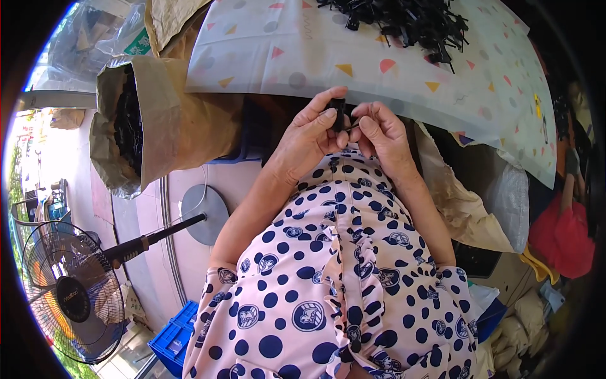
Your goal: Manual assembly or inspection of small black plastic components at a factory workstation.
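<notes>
Just off the near edge of the table, my left hand pinches a small black plastic part between thumb and fingers. Close beside it, my right hand is closed with thumb against fingertips, gripping a thin dark piece that reaches toward the black part. Whether the two pieces touch I cannot tell. On the patterned tablecloth beyond my hands lies a heap of black plastic parts, many with thin stems.
At the left, a brown paper sack gapes, with dark contents inside. A standing fan and its round base are on the floor, near a blue crate. Torn brown paper hangs at right; a person in red is beyond.
</notes>
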{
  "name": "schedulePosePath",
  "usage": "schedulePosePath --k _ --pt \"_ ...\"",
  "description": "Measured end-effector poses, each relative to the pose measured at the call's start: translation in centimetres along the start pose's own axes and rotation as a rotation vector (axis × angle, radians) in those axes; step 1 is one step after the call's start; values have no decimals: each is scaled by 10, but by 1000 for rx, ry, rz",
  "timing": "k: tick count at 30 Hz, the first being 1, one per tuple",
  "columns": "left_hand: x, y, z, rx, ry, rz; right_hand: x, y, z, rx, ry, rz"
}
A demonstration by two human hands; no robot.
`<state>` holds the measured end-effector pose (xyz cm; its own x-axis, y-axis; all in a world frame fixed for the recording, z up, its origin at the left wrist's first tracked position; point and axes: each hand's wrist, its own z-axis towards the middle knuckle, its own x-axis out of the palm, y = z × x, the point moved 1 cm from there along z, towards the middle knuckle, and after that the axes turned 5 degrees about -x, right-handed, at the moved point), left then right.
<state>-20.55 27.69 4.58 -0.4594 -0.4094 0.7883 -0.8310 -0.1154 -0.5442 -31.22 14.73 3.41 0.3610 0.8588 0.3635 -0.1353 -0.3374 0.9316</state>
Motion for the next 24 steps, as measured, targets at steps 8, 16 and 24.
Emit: schedulePosePath --k 8,16,24 --pt "4 9 3 -130 160 167 -10 -2 1 169 59 284" --pt "16 13 3 155 2 945 -20 -5 2 19 55 -169" --pt "16 13 0 369 -178 1040 12 6 -14 68 -82 -131"
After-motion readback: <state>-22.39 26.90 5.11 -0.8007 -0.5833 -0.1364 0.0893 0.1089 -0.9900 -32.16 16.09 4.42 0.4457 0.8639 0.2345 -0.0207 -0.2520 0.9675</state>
